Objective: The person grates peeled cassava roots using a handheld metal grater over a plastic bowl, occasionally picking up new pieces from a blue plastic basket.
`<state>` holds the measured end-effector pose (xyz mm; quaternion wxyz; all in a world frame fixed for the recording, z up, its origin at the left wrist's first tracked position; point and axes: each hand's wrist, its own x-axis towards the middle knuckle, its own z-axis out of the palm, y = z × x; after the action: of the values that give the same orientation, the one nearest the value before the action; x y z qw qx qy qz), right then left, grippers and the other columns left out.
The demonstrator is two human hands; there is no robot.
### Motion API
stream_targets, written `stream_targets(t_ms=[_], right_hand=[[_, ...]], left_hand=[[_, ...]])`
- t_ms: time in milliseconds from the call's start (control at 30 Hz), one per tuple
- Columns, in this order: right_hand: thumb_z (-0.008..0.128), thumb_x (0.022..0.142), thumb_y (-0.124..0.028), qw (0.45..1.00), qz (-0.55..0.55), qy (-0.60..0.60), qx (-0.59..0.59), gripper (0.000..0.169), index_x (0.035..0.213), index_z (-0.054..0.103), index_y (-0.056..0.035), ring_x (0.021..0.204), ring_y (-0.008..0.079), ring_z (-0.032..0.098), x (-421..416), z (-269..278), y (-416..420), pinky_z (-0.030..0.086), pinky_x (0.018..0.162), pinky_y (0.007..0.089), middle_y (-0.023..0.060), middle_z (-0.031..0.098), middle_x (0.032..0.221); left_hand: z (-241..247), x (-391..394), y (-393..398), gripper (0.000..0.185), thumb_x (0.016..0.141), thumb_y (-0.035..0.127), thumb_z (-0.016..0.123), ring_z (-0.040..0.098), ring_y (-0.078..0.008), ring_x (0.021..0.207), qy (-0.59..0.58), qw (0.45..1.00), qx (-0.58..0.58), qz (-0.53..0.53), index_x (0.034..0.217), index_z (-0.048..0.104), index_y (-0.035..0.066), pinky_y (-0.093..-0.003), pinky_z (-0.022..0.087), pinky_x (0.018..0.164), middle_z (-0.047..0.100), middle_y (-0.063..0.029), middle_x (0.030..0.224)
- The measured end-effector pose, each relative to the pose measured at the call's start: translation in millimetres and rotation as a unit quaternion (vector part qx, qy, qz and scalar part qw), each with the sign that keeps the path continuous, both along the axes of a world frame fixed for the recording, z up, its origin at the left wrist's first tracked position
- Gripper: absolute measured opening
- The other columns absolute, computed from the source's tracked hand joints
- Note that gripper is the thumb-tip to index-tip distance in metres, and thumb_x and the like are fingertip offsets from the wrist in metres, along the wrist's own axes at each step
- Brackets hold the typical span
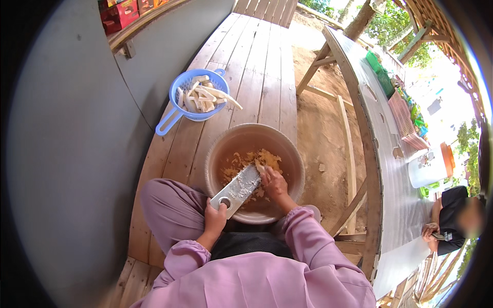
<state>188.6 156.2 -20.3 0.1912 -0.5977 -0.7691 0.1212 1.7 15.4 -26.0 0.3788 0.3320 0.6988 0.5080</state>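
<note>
My left hand [215,218] grips the near end of a flat metal grater [241,188], by its round hole. The grater slants into a wide brown basin [217,154] in front of me, and pale shreds cling to its face. In my right hand [274,185] is a pale piece of peeled root [260,168], held at the grater's far end; my fingers partly hide it. Yellowish grated pulp [269,158] lies on the basin's floor around and beyond the grater.
A blue plastic strainer [174,92] full of peeled root sticks [206,94] stands on the plank bench [250,96], by the grey wall [77,154]. To the right, a table [389,184] carries baskets [404,115] and a lidded container [427,166]. A person [450,219] is at its far side.
</note>
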Motion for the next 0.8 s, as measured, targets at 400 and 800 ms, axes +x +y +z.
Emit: stream_targets(t_ms=[400, 800], right_hand=[[0.050, 0.087, -0.031, 0.998, -0.013, 0.062, -0.021, 0.028, 0.108, 0.053, -0.0130, 0.073, 0.0348, 0.060, -9, 5, 2, 0.048, 0.061, 0.0441, 0.0178, 0.061, 0.079], [0.045, 0.088, -0.036, 0.987, -0.070, 0.086, -0.115, 0.030, 0.098, 0.049, -0.0078, 0.082, 0.0413, 0.058, -6, 12, 5, 0.046, 0.070, 0.0478, 0.0223, 0.061, 0.084]], left_hand=[[4, -2, 0, 0.055, 0.076, 0.016, 0.053, 0.058, -0.0336, 0.092, -0.020, 1.000, 0.005, -0.003, 0.116, 0.037, -0.017, -0.0357, 0.044, 0.082, 0.058, -0.0276, 0.097], [4, 0, 0, 0.055, 0.078, 0.017, 0.053, 0.059, -0.0327, 0.091, -0.019, 1.000, 0.008, -0.002, 0.117, 0.036, -0.017, -0.0344, 0.045, 0.081, 0.058, -0.0270, 0.097]])
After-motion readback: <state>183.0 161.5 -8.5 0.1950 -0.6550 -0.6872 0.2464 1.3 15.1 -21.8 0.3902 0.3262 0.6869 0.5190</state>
